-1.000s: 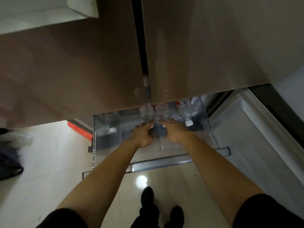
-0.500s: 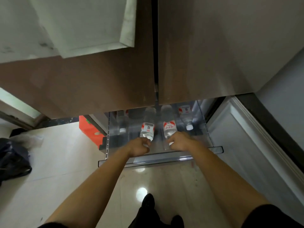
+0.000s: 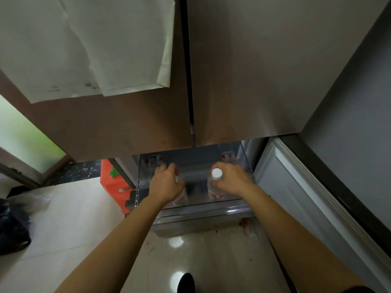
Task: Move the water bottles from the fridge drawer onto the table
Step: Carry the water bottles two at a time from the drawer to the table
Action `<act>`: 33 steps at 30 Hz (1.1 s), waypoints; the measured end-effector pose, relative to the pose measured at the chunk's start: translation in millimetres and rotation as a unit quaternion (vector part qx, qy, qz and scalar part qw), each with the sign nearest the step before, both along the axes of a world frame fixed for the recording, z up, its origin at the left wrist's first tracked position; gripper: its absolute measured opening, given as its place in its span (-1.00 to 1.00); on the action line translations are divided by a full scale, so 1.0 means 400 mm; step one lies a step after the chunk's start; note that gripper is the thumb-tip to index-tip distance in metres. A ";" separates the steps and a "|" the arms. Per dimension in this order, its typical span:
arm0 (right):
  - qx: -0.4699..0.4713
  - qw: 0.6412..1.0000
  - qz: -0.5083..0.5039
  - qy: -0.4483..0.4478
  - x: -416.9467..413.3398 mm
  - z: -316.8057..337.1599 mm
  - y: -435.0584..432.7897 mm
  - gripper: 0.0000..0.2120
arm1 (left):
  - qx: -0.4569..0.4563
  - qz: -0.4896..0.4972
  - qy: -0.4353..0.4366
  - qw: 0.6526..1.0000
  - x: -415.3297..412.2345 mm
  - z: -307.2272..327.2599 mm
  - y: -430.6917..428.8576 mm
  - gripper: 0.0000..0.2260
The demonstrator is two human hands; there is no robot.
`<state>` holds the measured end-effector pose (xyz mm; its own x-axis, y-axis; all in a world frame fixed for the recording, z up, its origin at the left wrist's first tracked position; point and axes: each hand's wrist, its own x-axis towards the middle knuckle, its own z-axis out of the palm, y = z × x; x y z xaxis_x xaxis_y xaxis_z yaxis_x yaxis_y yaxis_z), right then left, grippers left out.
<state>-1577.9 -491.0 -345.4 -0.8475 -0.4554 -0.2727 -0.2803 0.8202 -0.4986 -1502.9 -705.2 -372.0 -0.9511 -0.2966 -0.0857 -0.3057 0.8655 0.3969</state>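
The clear fridge drawer [image 3: 203, 210] stands pulled out under the two brown fridge doors. My left hand [image 3: 167, 185] grips a clear water bottle [image 3: 181, 196] by its neck, the cap hidden under my palm. My right hand [image 3: 231, 182] grips a second water bottle [image 3: 215, 187] near its white cap, upright, red label showing below. Both bottles are lifted above the drawer floor. Two more bottles lie at the back of the drawer, one back-left bottle [image 3: 154, 159] and one back-right bottle [image 3: 228, 156], partly under the doors.
Brown fridge doors [image 3: 243, 70] hang close overhead, with white papers [image 3: 95, 45] on the left one. An orange box [image 3: 114, 187] sits left of the drawer. A dark bag [image 3: 12, 227] lies on the pale tiled floor. A grey wall and open side panel [image 3: 306, 197] stand at right.
Both hands went from reaching onto the lying bottles to gripping one each and raising them upright out of the drawer. The view has tilted up.
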 end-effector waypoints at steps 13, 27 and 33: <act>-0.121 0.977 -0.141 -0.102 0.048 -0.143 0.022 -0.38 | 0.277 0.111 -0.006 0.954 0.049 -0.101 0.033 -0.37; -0.244 0.959 -0.128 -0.061 0.089 -0.109 0.035 -0.20 | 0.326 0.186 0.176 0.910 0.100 -0.027 0.037 -0.49; -0.380 0.922 -0.052 -0.045 0.127 -0.018 -0.029 -0.29 | 0.333 0.176 0.277 0.884 0.208 0.146 0.041 -0.54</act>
